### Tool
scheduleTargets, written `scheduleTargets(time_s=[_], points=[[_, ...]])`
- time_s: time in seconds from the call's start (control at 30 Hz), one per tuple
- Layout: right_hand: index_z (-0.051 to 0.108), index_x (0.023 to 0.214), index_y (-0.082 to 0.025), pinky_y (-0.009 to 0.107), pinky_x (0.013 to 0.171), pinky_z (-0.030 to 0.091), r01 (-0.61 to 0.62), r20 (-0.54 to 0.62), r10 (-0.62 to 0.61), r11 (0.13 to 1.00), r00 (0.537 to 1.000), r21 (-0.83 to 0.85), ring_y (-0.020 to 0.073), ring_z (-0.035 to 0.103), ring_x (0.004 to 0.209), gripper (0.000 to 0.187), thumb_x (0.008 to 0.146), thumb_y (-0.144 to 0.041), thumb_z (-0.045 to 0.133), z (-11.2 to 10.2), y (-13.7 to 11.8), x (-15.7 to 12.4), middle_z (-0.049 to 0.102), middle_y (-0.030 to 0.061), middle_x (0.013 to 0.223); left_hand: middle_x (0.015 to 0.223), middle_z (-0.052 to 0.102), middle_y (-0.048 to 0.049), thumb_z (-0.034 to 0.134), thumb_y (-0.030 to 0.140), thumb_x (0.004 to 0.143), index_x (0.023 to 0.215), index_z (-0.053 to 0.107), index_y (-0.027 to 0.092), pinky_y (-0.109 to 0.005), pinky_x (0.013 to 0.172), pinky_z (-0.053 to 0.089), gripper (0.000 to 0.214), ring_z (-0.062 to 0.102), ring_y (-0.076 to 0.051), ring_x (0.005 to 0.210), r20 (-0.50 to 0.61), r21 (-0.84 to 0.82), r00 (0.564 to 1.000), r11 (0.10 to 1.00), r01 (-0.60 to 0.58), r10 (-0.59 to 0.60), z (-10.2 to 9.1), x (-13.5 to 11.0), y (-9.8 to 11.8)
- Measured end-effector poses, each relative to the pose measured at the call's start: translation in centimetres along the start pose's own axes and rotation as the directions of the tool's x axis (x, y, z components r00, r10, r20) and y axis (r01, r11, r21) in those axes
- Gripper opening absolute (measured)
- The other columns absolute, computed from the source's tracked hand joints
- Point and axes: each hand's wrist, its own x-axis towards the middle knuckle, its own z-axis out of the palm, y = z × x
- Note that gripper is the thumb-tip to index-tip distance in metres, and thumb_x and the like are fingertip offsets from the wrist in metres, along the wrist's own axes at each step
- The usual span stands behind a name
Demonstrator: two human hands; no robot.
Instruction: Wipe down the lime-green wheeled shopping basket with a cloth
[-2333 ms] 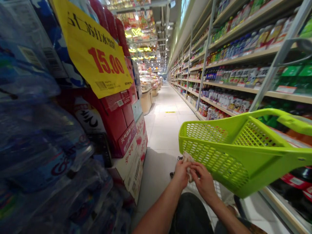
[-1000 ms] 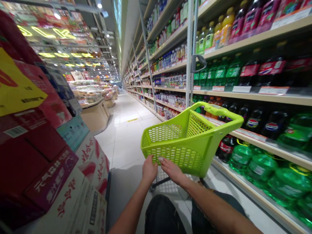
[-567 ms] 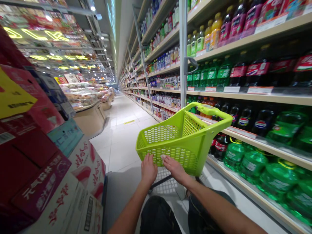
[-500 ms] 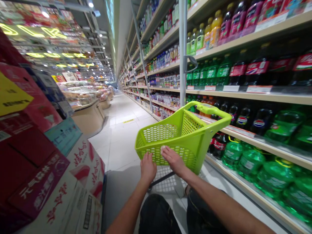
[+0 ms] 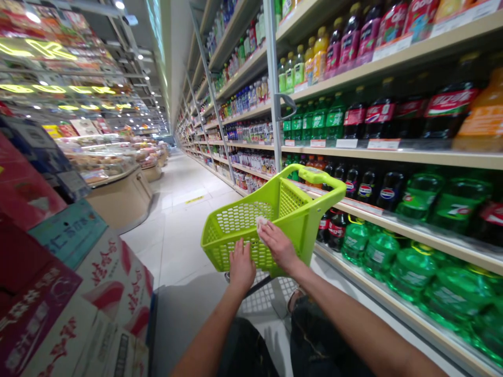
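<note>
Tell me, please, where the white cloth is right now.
The white cloth sits centre frame in the head view, pressed by the right hand against the green basket near its rim, just right of the left hand.

Two hands of mine, left hand and right hand, one lime-green cart basket, one white cloth, shelf bottles beyond my counting

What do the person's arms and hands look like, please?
The left arm and right arm are bare, with no sleeves in view. The left hand and right hand wear no gloves; no watch, ring or band shows. The trousers are dark.
</note>
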Motion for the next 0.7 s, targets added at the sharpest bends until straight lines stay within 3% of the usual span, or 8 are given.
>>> scheduleTargets(time_s=[0.07, 0.17, 0.23, 0.3, 0.43, 0.5, 0.7], points=[[0.053, 0.117, -0.017, 0.040, 0.100, 0.036, 0.005, 0.039, -0.003, 1.000, 0.999, -0.028, 0.0177, 0.031, 0.127, 0.034, 0.087, -0.012, 0.038, 0.3, 0.7, -0.3, 0.054, 0.0097, 0.122, 0.140, 0.029, -0.0141, 0.042, 0.009, 0.073, 0.124, 0.041, 0.011, -0.043, 0.104, 0.024, 0.052, 0.024, -0.026, 0.130, 0.005, -0.003, 1.000, 1.000, -0.024, 0.024, 0.0, 0.1, 0.6], [0.056, 0.112, -0.019, 0.037, 0.096, 0.042, 0.030, 0.171, -0.020, 0.998, 0.985, -0.057, 0.0161, 0.042, 0.120, 0.031, 0.087, -0.013, 0.039, 1.5, 1.0, -3.8, 0.060, 0.0068, 0.114, 0.141, 0.029, -0.0133, 0.042, 0.009, 0.073, 0.124, 0.041, 0.012, -0.043, 0.104, 0.024, 0.052, 0.024, -0.025, 0.130, 0.008, 0.000, 0.998, 0.998, -0.059, 0.059, 0.1, 0.0, 0.8], [0.057, 0.111, -0.019, 0.035, 0.094, 0.044, 0.037, 0.198, -0.022, 0.997, 0.980, -0.070, 0.0160, 0.045, 0.118, 0.031, 0.087, -0.014, 0.039, 1.6, 0.7, -5.6, 0.061, 0.0060, 0.112, 0.141, 0.029, -0.0127, 0.042, 0.008, 0.072, 0.124, 0.041, 0.012, -0.043, 0.104, 0.024, 0.052, 0.023, -0.024, 0.130, 0.007, 0.013, 0.998, 0.998, -0.057, 0.057, 0.2, -0.1, 0.6], [0.056, 0.113, -0.019, 0.036, 0.095, 0.043, 0.034, 0.146, -0.023, 0.997, 0.989, -0.074, 0.0176, 0.042, 0.120, 0.031, 0.087, -0.015, 0.039, 0.6, 0.5, -5.1, 0.059, 0.0068, 0.116, 0.140, 0.030, -0.0133, 0.042, 0.007, 0.071, 0.123, 0.042, 0.012, -0.043, 0.103, 0.025, 0.052, 0.024, -0.024, 0.130, 0.004, 0.029, 0.999, 0.999, -0.041, 0.041, 0.3, -0.1, 0.4], [0.050, 0.120, -0.019, 0.040, 0.101, 0.036, -0.009, -0.016, 0.008, 0.997, 1.000, -0.075, 0.0191, 0.029, 0.128, 0.036, 0.087, -0.013, 0.039, -2.3, 1.2, -0.5, 0.051, 0.0077, 0.126, 0.140, 0.029, -0.0141, 0.043, 0.008, 0.071, 0.123, 0.042, 0.012, -0.045, 0.103, 0.025, 0.052, 0.024, -0.026, 0.130, -0.014, 0.048, 0.998, 0.997, -0.060, 0.060, 0.1, 0.2, 0.9], [0.051, 0.120, -0.019, 0.040, 0.101, 0.036, -0.035, -0.023, 0.033, 0.995, 0.999, -0.097, 0.0184, 0.029, 0.128, 0.036, 0.087, -0.012, 0.038, -2.6, 2.0, 0.2, 0.051, 0.0081, 0.125, 0.141, 0.028, -0.0144, 0.043, 0.008, 0.071, 0.124, 0.042, 0.011, -0.045, 0.103, 0.025, 0.052, 0.023, -0.026, 0.130, -0.020, 0.046, 0.996, 0.995, -0.090, 0.091, 0.0, 0.5, 1.5], [0.052, 0.117, -0.021, 0.036, 0.097, 0.041, -0.033, 0.143, 0.047, 0.994, 0.989, -0.100, 0.0147, 0.039, 0.123, 0.037, 0.086, -0.010, 0.037, -1.8, 3.0, -4.6, 0.057, 0.0064, 0.119, 0.141, 0.028, -0.0133, 0.041, 0.007, 0.071, 0.123, 0.042, 0.013, -0.044, 0.103, 0.025, 0.053, 0.023, -0.025, 0.130, -0.042, 0.060, 0.991, 0.991, -0.121, 0.124, -0.5, 1.3, 2.0]])
